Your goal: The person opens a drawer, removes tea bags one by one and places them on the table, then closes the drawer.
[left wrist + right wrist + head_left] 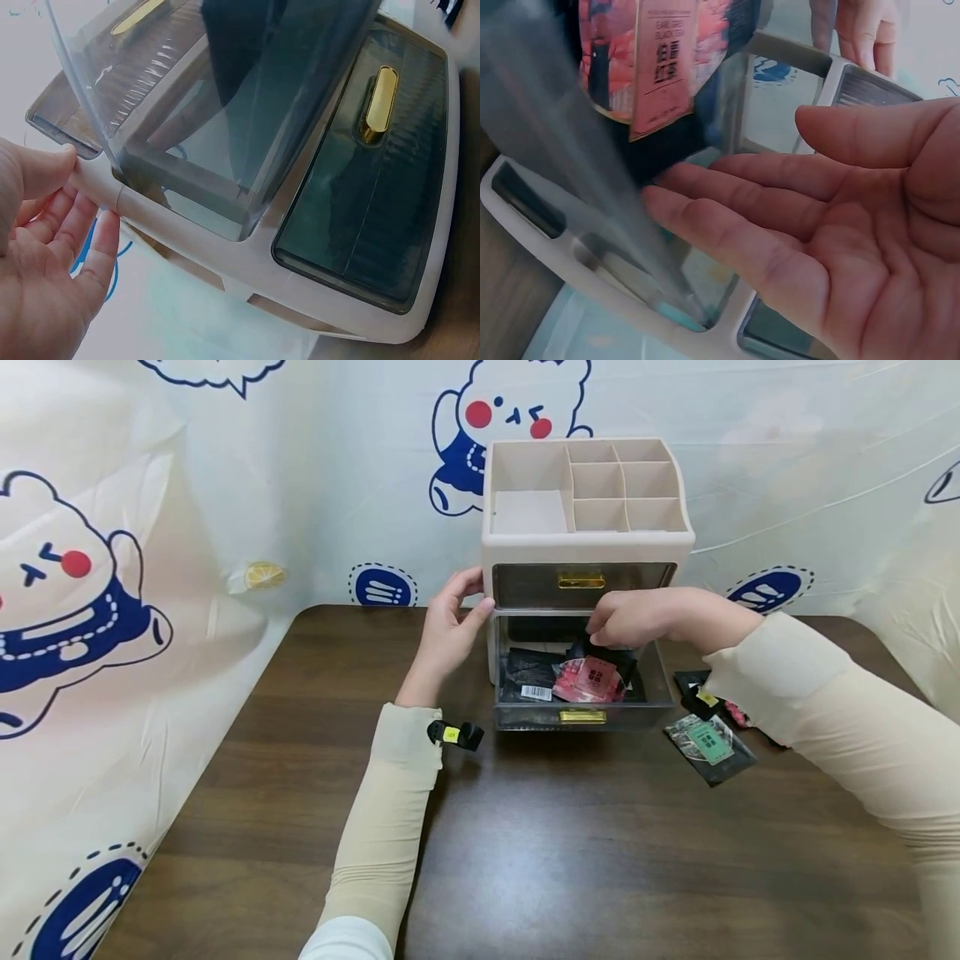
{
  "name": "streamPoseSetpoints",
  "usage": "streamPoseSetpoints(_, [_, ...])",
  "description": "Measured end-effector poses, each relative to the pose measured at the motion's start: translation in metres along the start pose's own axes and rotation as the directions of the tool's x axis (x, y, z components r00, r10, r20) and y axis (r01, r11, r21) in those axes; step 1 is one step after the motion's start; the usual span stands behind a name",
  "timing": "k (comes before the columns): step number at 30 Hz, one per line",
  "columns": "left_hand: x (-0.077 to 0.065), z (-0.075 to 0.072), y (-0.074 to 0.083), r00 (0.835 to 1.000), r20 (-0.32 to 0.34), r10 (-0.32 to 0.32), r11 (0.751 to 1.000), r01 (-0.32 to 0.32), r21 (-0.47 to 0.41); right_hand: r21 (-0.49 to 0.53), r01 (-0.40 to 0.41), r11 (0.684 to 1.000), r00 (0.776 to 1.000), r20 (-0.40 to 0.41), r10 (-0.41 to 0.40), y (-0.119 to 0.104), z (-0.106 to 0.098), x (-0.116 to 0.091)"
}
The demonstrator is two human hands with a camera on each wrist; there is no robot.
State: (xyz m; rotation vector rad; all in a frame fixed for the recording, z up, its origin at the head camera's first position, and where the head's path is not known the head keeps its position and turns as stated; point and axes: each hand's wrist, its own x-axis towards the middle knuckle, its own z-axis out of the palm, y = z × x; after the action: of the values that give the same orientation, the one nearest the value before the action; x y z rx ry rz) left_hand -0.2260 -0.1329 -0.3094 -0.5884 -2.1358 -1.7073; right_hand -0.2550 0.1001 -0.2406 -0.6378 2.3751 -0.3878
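A cream desk organizer (588, 539) with smoky clear drawers stands at the back of the table. My left hand (452, 625) grips its left front edge, thumb on the front frame (97, 176) and fingers along the side. The drawer (517, 717) under the top one is pulled out and holds dark tea packets. A pink-labelled tea packet (595, 678), marked Earl Grey black tea, lies uppermost in it. My right hand (637, 617) reaches into this drawer from the right. Its fingers (727, 225) are extended, thumb apart, with fingertips right at the packet's dark edge.
More tea packets lie on the table right of the organizer, a green-labelled packet (709, 743) in front and others partly under the right sleeve. The closed top drawer (540, 585) sits above the open one. A cartoon-print cloth (315, 485) hangs behind the table.
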Motion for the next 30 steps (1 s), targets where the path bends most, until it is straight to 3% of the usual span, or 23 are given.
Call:
streamPoseSetpoints(11, [0.0, 0.0, 0.001, 1.0, 0.004, -0.004, 1.0, 0.004, 0.009, 0.144, 0.092, 0.985, 0.994, -0.064, -0.084, 0.011, -0.009, -0.011])
streamPoseSetpoints(25, [-0.001, -0.001, 0.0, 1.0, -0.003, -0.001, 1.0, 0.001, 0.017, 0.244, 0.134, 0.961, 0.99, 0.002, -0.139, 0.011, -0.008, -0.003])
streamPoseSetpoints(30, [-0.001, -0.002, 0.0, 1.0, 0.0, 0.01, 1.0, -0.01, 0.017, 0.236, 0.144, 0.961, 0.988, 0.013, -0.151, 0.009, -0.005, -0.002])
